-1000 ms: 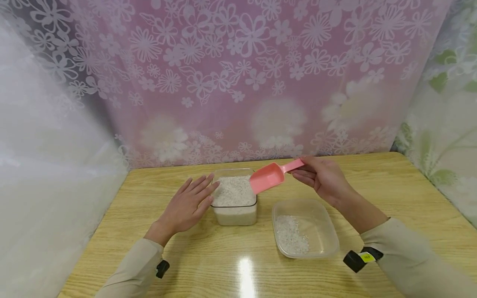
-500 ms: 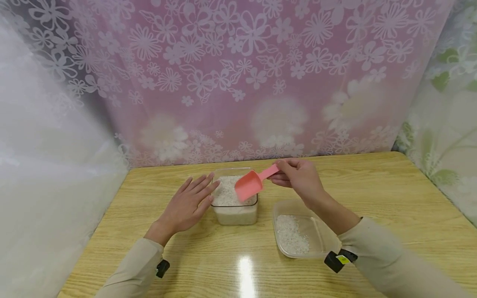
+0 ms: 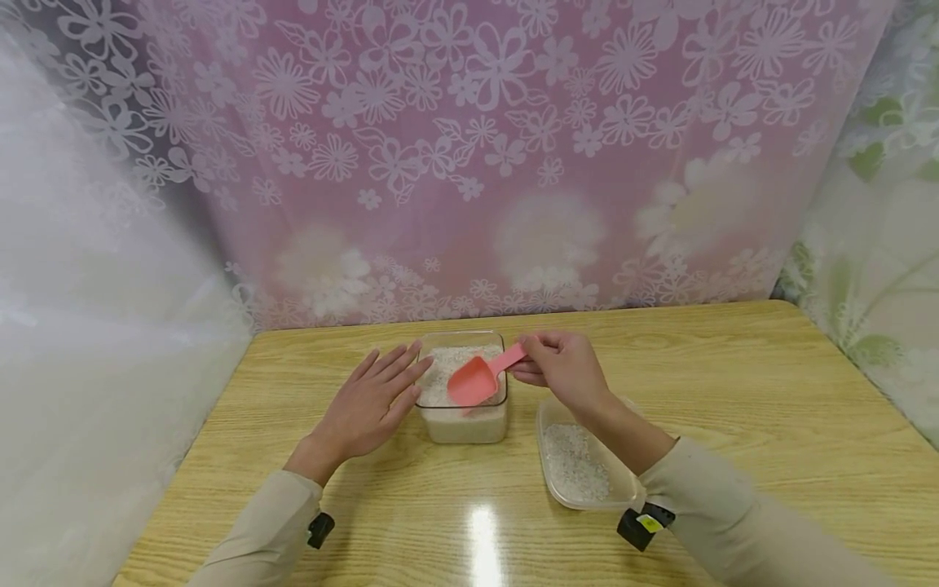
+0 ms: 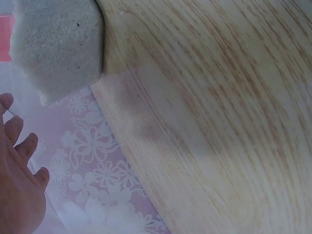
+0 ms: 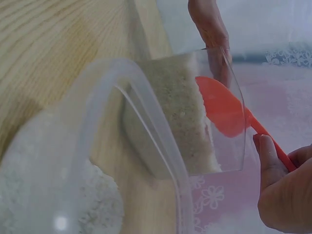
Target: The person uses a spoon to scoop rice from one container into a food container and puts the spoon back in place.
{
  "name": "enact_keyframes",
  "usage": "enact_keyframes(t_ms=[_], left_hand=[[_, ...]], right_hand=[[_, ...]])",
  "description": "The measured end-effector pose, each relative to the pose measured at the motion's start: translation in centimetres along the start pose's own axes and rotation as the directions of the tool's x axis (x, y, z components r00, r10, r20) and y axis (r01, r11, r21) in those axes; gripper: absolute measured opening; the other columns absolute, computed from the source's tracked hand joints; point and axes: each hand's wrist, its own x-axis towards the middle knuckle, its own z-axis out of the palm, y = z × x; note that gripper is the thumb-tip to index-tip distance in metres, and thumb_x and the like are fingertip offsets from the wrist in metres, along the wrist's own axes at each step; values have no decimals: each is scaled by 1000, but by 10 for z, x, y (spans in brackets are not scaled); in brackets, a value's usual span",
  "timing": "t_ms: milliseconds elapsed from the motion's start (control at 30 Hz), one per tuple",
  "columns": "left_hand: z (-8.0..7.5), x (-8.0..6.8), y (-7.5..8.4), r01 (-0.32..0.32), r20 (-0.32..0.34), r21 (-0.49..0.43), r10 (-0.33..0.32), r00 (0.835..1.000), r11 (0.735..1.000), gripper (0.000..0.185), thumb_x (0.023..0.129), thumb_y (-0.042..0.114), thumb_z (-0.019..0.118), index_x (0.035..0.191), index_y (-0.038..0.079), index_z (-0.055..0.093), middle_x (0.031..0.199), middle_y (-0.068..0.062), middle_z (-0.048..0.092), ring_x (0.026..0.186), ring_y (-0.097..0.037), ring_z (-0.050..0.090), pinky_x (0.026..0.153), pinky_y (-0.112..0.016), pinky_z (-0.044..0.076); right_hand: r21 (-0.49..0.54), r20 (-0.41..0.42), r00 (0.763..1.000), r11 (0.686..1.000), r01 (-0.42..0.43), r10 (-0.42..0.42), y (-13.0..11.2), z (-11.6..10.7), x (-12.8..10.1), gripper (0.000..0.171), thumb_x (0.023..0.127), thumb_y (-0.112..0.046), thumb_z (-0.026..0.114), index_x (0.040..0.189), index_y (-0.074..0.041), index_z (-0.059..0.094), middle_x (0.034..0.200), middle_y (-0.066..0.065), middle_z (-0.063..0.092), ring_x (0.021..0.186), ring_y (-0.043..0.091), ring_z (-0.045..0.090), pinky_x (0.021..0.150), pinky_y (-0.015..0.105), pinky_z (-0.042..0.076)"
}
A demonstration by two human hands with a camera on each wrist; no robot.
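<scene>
A clear square container full of rice stands on the table. My right hand pinches the handle of a pink scoop, whose bowl is inside the container. In the right wrist view the tip of the scoop meets the surface of the rice. My left hand lies against the container's left rim with fingers straight and spread. In the left wrist view the fingers of that hand show beside the rice-filled container.
A shallow translucent plastic tub with a small heap of rice sits at the right, under my right forearm. The wooden table ends at a pink flowered curtain behind. Pale sheets hang at both sides.
My right hand has moved left and slightly down, bringing the scoop from the container's right rim into the container over the rice. The left hand has stayed in place.
</scene>
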Motion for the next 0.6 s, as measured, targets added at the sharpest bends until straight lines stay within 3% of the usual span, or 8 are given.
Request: enact_keyframes(t_ms=[233,600], left_hand=[[1,0,1,-1,-14,-4,1,1000,1000,50,105,43,27,151,23,33,157,0,21,142,-23,20,115,-45,9],[0,0,2,0,-12,-13,0,1000,1000,50,105,41,28,150,22,35,156,0,23,143,-18,16,115,-46,9]], right_hand=[[66,-18,998,996,-63,64,8,8,-1,34,100,-17,54,117,12,59,93,21,69,81,21,71,77,32,55],[138,-23,995,986,-93,97,9,17,-3,31,100,-11,53,118,14,57,90,20,69,77,18,71,76,31,55]])
